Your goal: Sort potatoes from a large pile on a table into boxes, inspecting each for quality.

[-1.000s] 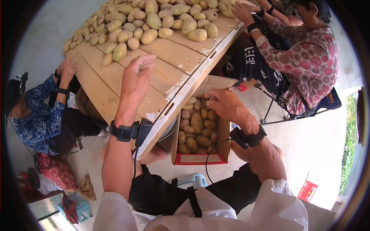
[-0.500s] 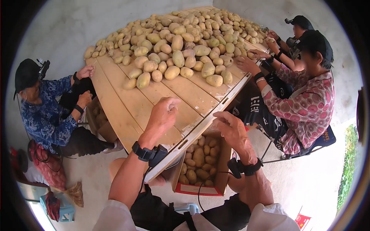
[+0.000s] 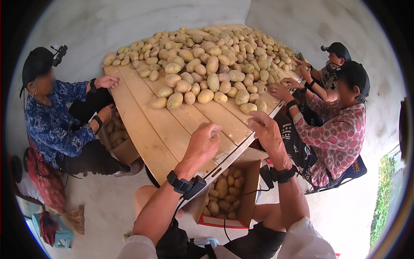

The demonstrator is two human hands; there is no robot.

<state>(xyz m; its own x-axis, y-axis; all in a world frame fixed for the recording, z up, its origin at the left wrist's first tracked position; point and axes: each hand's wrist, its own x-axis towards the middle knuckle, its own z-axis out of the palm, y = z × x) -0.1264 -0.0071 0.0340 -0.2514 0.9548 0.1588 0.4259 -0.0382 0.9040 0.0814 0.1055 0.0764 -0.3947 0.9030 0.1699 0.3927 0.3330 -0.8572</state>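
Note:
My left hand hovers over the near part of the wooden table, its fingers loosely bent and slightly apart, with nothing visible in it. Over the right edge of the table is my right hand, fingers bent and apart, also without anything visible in it. Its fingertips are just short of the nearest potato at the front of a large potato heap. Below my hands, a cardboard box holds several potatoes. Each wrist wears a black strap with a small device.
At the left a person in a blue patterned shirt sits by another box of potatoes. Two people sit along the right side, one in a pink patterned shirt, their hands by the heap. A red mesh sack and broom are at lower left.
Both my hands have moved toward the heap, the right one now close to its front potatoes. The view has shifted. The person at the left has lowered one hand toward the box.

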